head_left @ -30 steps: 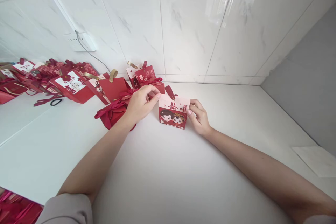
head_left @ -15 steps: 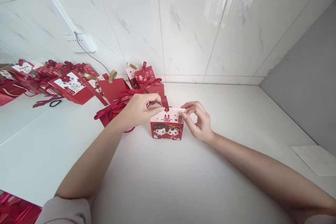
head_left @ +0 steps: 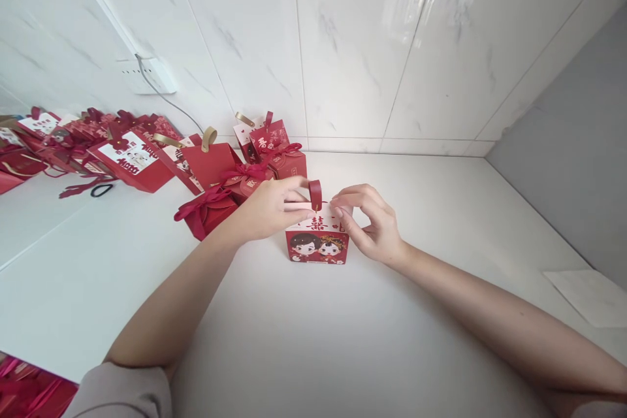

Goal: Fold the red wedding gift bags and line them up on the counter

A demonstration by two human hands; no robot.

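1. Boxes first: one small gift box stands upright between the hands; behind the left hand sit about five more red boxes in a cluster, some tied with red ribbon, two with gold loop handles. A further heap of red boxes lies far left, too crowded to count.
2. Hands: two, both bare. The left hand pinches the box's top edge from the left; the right hand pinches it from the right, each grip closed on the box top.
3. Gift box looks: white upper flap with red characters, red lower front printed with two cartoon figures, one red loop handle standing up at the top middle.
4. Place: it stands on the white surface, near the tiled wall, just in front of the cluster.
5. One wall socket with one cable sits upper left.
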